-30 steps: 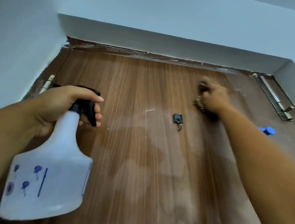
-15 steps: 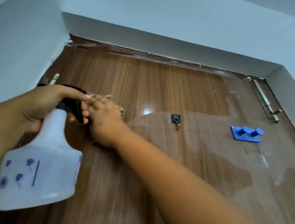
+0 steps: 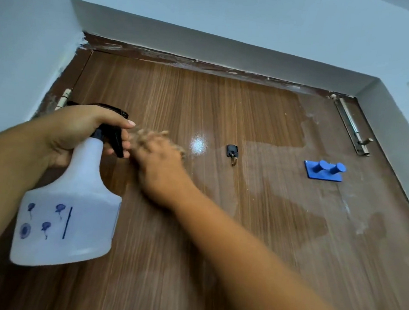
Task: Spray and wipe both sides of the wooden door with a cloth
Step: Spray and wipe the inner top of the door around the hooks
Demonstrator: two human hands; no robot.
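Two hands near door (image 3: 217, 229) hinge edge: left (image 3: 78, 132) gripping spray bottle (image 3: 72, 205), right (image 3: 158, 166) clutching cloth (image 3: 148, 135)

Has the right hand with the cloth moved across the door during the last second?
Yes. The right hand has swept leftward: it was right of the small black hook a second ago and now lies left of it, next to the spray bottle.

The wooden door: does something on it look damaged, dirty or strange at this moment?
Yes. Along the top edge of the wooden door, the frame is smeared with whitish paint. A pale, cloudy film covers the door's right part around the blue double hook, uneven beside the darker upper patch. Nothing looks broken.
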